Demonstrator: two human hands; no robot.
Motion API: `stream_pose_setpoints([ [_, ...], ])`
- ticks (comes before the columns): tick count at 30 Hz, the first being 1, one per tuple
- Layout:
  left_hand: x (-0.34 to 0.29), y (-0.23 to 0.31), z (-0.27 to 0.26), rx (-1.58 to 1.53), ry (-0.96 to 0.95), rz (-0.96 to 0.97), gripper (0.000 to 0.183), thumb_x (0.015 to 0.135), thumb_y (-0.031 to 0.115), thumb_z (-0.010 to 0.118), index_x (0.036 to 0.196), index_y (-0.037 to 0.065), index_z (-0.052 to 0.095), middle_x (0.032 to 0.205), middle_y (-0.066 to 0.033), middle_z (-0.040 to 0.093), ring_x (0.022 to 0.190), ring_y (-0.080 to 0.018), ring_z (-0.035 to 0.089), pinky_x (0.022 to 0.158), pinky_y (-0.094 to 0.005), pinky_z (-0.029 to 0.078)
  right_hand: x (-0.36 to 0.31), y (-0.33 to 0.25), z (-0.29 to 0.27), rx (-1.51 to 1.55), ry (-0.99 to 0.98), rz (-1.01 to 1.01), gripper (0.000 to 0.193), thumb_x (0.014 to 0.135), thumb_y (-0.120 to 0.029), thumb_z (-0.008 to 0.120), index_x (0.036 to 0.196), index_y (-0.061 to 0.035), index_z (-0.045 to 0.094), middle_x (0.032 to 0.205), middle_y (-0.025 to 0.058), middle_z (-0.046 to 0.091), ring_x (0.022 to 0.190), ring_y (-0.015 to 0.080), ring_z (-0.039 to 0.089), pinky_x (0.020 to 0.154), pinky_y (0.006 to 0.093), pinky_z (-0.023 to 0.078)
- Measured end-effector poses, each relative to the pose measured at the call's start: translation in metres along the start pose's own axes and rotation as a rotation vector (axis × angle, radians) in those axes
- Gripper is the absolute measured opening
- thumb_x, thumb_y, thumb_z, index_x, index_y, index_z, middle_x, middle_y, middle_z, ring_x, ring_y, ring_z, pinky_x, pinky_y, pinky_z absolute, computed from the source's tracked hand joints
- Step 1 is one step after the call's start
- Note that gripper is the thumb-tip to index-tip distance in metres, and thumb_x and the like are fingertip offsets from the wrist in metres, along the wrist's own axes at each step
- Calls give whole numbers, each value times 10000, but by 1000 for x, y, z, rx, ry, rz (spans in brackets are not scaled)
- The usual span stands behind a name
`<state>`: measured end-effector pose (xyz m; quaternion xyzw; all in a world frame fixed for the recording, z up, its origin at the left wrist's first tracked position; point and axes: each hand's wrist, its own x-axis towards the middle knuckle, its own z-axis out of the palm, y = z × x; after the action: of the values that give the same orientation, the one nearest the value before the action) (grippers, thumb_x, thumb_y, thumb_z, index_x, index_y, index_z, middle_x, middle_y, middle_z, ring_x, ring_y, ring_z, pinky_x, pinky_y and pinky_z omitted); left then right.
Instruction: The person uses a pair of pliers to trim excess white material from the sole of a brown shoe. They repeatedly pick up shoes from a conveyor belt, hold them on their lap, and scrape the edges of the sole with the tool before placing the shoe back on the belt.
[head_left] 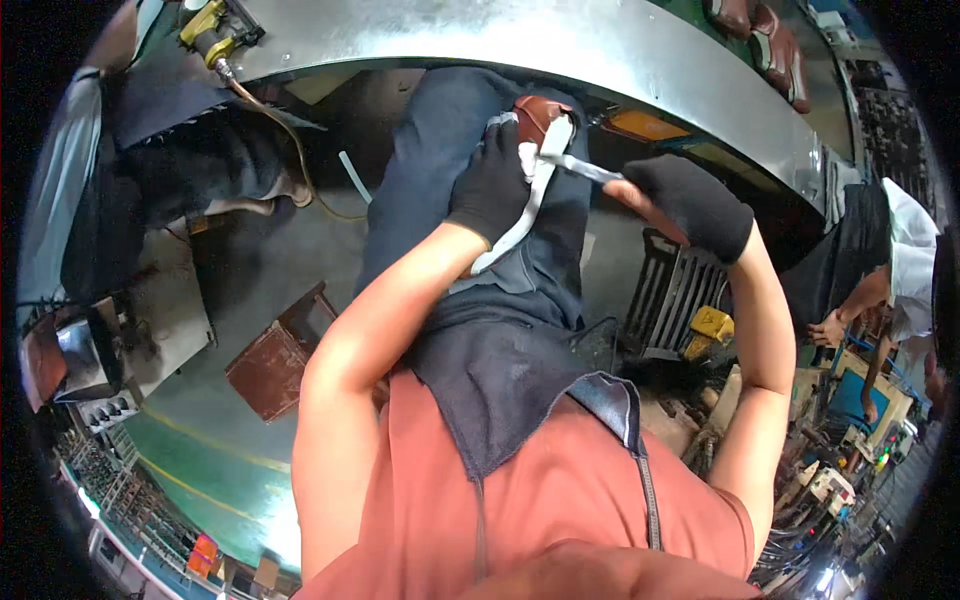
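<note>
A reddish-brown leather shoe (536, 117) rests on my lap near the knees. A long white strip (537, 200) runs along its edge and hangs loose down over my thigh. My left hand (492, 178), in a black glove with pale fingertips, grips the shoe and strip from the left side. In its own black glove, my right hand (690, 205) is closed around a slim pale-grey tool (590, 169). The tool's far end meets the white strip beside my left fingertips; its exact kind is too blurred to tell.
A metal workbench (440, 38) curves across the far side, with a yellow-black air tool (213, 35) at its left and brown shoes (780, 60) at its right. A brown wooden stool (268, 370) stands left. Other people sit at both sides; a yellow pedal (708, 325) lies right.
</note>
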<state>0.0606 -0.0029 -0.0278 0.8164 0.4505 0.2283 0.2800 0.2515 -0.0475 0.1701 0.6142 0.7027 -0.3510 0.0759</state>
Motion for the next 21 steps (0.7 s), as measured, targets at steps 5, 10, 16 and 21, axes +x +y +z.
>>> stream_pose_setpoints([
  [5, 2, -6, -11, 15, -207, -108, 699, 830, 209, 534, 1386, -59, 207, 1415, -262, 283, 1255, -425, 374, 1024, -440, 367, 1, -36, 34, 268, 352, -384, 259, 903, -268, 553, 924, -13, 586, 811, 231, 577, 731, 408, 564, 636, 423, 454],
  [10, -88, -35, -27, -379, -64, 206, 935, 801, 342, 674, 1436, -28, 95, 1463, -253, 199, 1385, -381, 174, 1126, -400, 175, 35, 7, 151, 571, 49, 150, 358, 975, -292, 438, 821, 8, 560, 637, 68, 525, 636, 136, 522, 566, 309, 438],
  [16, -115, -56, -51, -1114, -479, -421, 425, 957, 218, 479, 1311, -7, 412, 1244, -165, 515, 1164, -232, 487, 989, -332, 373, -5, 13, 206, 767, 46, 330, 418, 992, -370, 379, 979, 9, 554, 783, 44, 558, 681, 116, 537, 593, 278, 464],
  [21, -88, -46, -11, -911, -331, -386, 502, 871, 396, 584, 1168, 9, 467, 1015, -222, 610, 937, -353, 606, 795, -411, 469, -15, 7, 160, 753, 62, 307, 487, 984, -418, 380, 945, 21, 587, 755, 59, 595, 649, 142, 574, 609, 302, 465],
])
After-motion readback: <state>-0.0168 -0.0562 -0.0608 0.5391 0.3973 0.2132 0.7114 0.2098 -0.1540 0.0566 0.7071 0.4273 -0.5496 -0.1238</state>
